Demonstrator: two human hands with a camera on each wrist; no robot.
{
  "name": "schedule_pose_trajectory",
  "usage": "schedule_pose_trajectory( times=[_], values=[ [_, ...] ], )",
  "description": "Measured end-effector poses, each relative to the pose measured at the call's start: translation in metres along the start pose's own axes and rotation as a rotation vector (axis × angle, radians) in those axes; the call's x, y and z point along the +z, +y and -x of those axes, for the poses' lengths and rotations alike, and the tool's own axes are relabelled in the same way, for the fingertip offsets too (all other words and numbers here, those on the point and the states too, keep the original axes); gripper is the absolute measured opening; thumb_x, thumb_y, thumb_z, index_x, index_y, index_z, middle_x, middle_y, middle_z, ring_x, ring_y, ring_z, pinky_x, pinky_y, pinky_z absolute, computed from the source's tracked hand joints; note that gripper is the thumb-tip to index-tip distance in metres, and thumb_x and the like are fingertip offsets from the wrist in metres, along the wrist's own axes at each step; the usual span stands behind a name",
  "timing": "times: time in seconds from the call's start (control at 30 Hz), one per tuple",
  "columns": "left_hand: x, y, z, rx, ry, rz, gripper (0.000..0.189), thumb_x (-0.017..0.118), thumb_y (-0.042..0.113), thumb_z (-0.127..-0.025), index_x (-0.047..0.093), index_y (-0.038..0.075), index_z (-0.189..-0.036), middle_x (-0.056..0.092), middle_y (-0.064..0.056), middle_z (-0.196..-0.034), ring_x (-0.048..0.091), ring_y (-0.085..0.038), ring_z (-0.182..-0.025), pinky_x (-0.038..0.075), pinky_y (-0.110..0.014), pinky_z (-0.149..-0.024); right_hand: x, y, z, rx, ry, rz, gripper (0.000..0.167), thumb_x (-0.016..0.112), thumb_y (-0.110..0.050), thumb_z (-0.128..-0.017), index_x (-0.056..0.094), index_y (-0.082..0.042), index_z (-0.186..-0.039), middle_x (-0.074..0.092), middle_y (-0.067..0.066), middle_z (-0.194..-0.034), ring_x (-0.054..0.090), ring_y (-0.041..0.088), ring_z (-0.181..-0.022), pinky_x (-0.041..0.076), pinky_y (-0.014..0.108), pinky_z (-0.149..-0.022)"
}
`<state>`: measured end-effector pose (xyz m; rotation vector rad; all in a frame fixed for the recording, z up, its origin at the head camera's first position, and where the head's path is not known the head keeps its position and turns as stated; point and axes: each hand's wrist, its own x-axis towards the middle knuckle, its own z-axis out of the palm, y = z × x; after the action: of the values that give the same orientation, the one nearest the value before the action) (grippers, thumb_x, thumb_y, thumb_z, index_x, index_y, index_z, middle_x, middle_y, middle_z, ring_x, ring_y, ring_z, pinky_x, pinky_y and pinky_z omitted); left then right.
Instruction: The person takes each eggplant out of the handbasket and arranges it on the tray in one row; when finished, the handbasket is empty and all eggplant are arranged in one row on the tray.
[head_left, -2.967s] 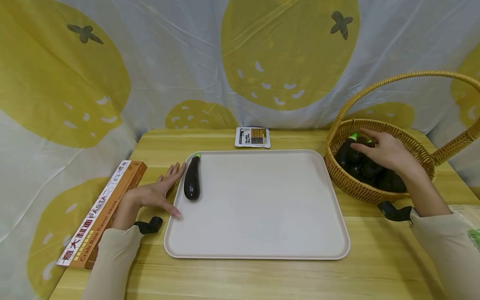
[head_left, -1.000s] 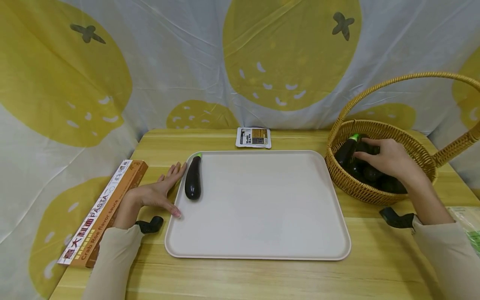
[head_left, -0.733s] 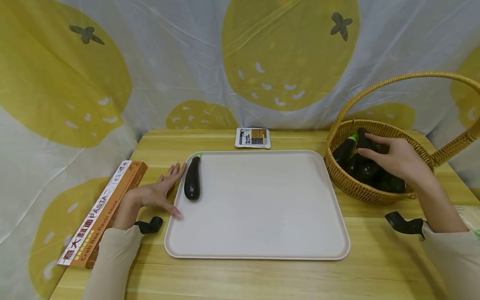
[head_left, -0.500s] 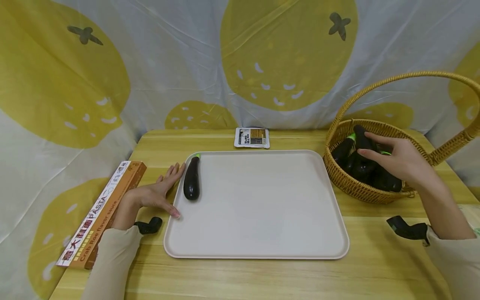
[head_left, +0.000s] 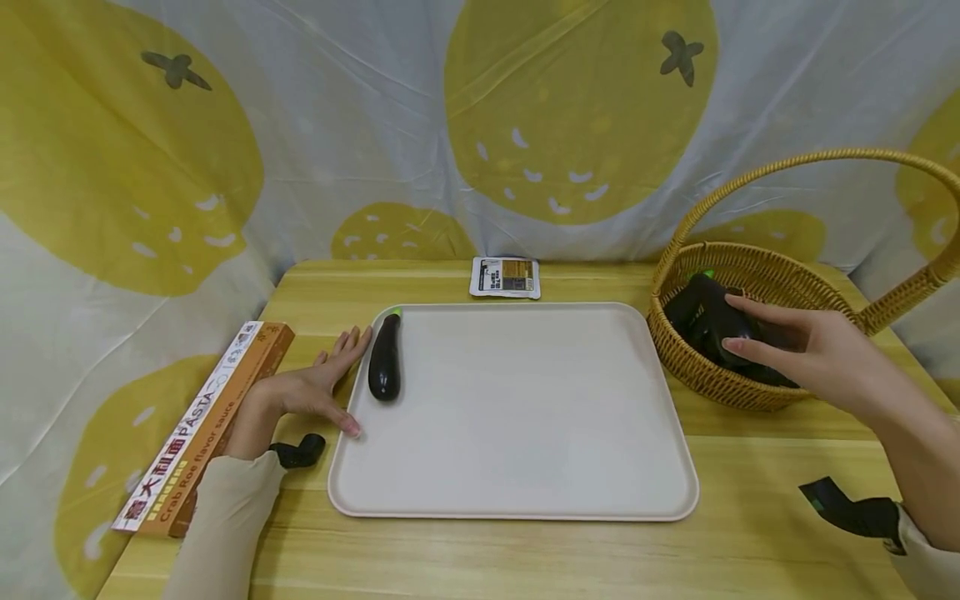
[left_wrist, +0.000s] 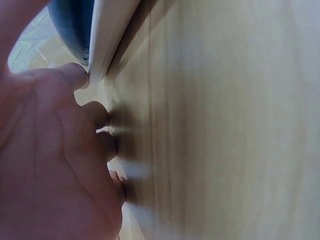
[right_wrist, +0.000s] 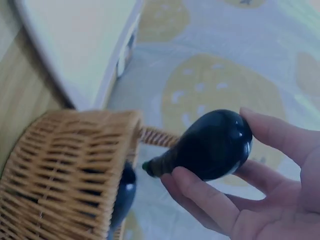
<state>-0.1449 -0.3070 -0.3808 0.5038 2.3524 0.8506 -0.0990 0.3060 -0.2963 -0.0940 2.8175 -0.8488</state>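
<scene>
My right hand (head_left: 825, 354) pinches a dark, glossy eggplant (head_left: 717, 317) between thumb and fingers, over the near part of a wicker basket (head_left: 693, 367). The right wrist view shows this held eggplant (right_wrist: 212, 145) raised above the basket rim (right_wrist: 131, 125), its narrow green-tipped end pointing towards the basket. More eggplants lie inside, partly hidden by the held one. With fingers spread, my left hand (head_left: 311, 387) touches the left edge of a white tray (head_left: 525, 417). On the tray, close beside that hand, lies one eggplant (head_left: 384, 362) with its green tip towards the back.
A tall handle (head_left: 817, 156) arches over the basket. To the left, a long pasta box (head_left: 202, 433) lies partly behind my left forearm. A small flat packet (head_left: 506, 277) sits behind the tray, near a curtain (head_left: 360, 125) printed with yellow fruit.
My right hand has taken an eggplant from among those in the basket and lifted it, drawing back towards the near right. The left hand and the eggplant on the tray have stayed put.
</scene>
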Motion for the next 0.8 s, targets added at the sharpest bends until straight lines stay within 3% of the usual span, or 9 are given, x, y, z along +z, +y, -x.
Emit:
schedule_pose_trajectory(
  times=[0.27,0.33,0.4,0.43,0.5,0.57,0.6,0.73,0.8],
  values=[
    [0.0,-0.002,0.001,-0.011,0.002,-0.002,0.153,0.098,0.034,-0.066,-0.016,0.011,-0.165,-0.034,-0.026,-0.165,-0.033,-0.047,-0.152,-0.018,-0.074,-0.119,0.011,-0.018,0.021,-0.077,-0.064,-0.094,0.067,0.066,-0.039,-0.102,0.036,-0.036,-0.161,0.02,-0.007,-0.056,0.023,0.012,-0.043,0.032,0.033,-0.04],
    [0.0,-0.002,0.001,-0.011,0.003,-0.003,0.153,0.098,0.035,-0.066,-0.016,0.011,-0.165,-0.033,-0.027,-0.165,-0.033,-0.048,-0.152,-0.018,-0.074,-0.119,0.016,-0.025,0.021,-0.123,-0.089,-0.137,0.065,0.067,-0.036,-0.101,0.038,-0.037,-0.16,0.044,-0.004,-0.064,0.022,0.012,-0.043,0.032,0.033,-0.04],
    [0.0,-0.002,0.001,-0.009,0.004,-0.006,0.153,0.098,0.035,-0.066,-0.016,0.01,-0.165,-0.033,-0.027,-0.165,-0.033,-0.048,-0.152,-0.018,-0.074,-0.119,0.024,-0.034,0.019,-0.18,-0.11,-0.178,0.064,0.068,-0.033,-0.101,0.041,-0.037,-0.159,0.07,0.006,-0.096,0.02,0.01,-0.043,0.033,0.032,-0.04],
    [0.0,-0.002,0.001,-0.008,0.005,-0.008,0.153,0.098,0.036,-0.066,-0.016,0.009,-0.165,-0.033,-0.028,-0.165,-0.032,-0.048,-0.152,-0.018,-0.074,-0.119,0.028,-0.04,0.017,-0.197,-0.126,-0.197,0.063,0.069,-0.033,-0.1,0.043,-0.037,-0.158,0.071,0.011,-0.12,0.019,0.009,-0.044,0.034,0.031,-0.041],
    [-0.001,-0.003,0.001,-0.006,0.006,-0.011,0.153,0.098,0.036,-0.066,-0.015,0.009,-0.165,-0.032,-0.028,-0.165,-0.032,-0.049,-0.152,-0.018,-0.074,-0.119,0.036,-0.051,0.012,-0.232,-0.152,-0.234,0.062,0.07,-0.034,-0.1,0.045,-0.036,-0.157,0.048,0.016,-0.159,0.019,0.008,-0.046,0.036,0.032,-0.044],
    [-0.001,-0.003,0.001,-0.008,0.005,-0.011,0.153,0.098,0.036,-0.066,-0.015,0.009,-0.165,-0.032,-0.028,-0.165,-0.032,-0.048,-0.152,-0.017,-0.074,-0.119,0.046,-0.064,0.005,-0.258,-0.169,-0.267,0.062,0.071,-0.035,-0.099,0.046,-0.034,-0.156,0.039,0.014,-0.166,0.02,0.007,-0.048,0.04,0.031,-0.049],
    [-0.001,-0.003,0.001,-0.008,0.004,-0.01,0.152,0.098,0.036,-0.066,-0.015,0.01,-0.165,-0.033,-0.027,-0.165,-0.032,-0.048,-0.152,-0.017,-0.074,-0.119,0.051,-0.07,0.001,-0.265,-0.175,-0.281,0.062,0.071,-0.036,-0.098,0.047,-0.033,-0.156,0.038,0.013,-0.166,0.031,0.003,-0.05,0.045,0.028,-0.054],
    [-0.001,-0.002,0.0,-0.013,-0.002,-0.004,0.152,0.098,0.034,-0.067,-0.016,0.012,-0.165,-0.034,-0.026,-0.165,-0.033,-0.047,-0.152,-0.017,-0.074,-0.119,0.077,-0.097,-0.02,-0.324,-0.181,-0.366,0.063,0.072,-0.032,-0.098,0.048,-0.026,-0.156,0.042,0.011,-0.164,0.067,0.006,-0.092,0.055,0.021,-0.073],
    [-0.001,-0.001,-0.001,-0.012,-0.004,-0.004,0.152,0.098,0.034,-0.067,-0.016,0.013,-0.165,-0.034,-0.025,-0.165,-0.032,-0.047,-0.153,-0.017,-0.074,-0.119,0.091,-0.111,-0.031,-0.341,-0.191,-0.425,0.063,0.073,-0.028,-0.098,0.049,-0.023,-0.155,0.044,0.011,-0.163,0.066,0.016,-0.121,0.057,0.019,-0.082]
  ],
)
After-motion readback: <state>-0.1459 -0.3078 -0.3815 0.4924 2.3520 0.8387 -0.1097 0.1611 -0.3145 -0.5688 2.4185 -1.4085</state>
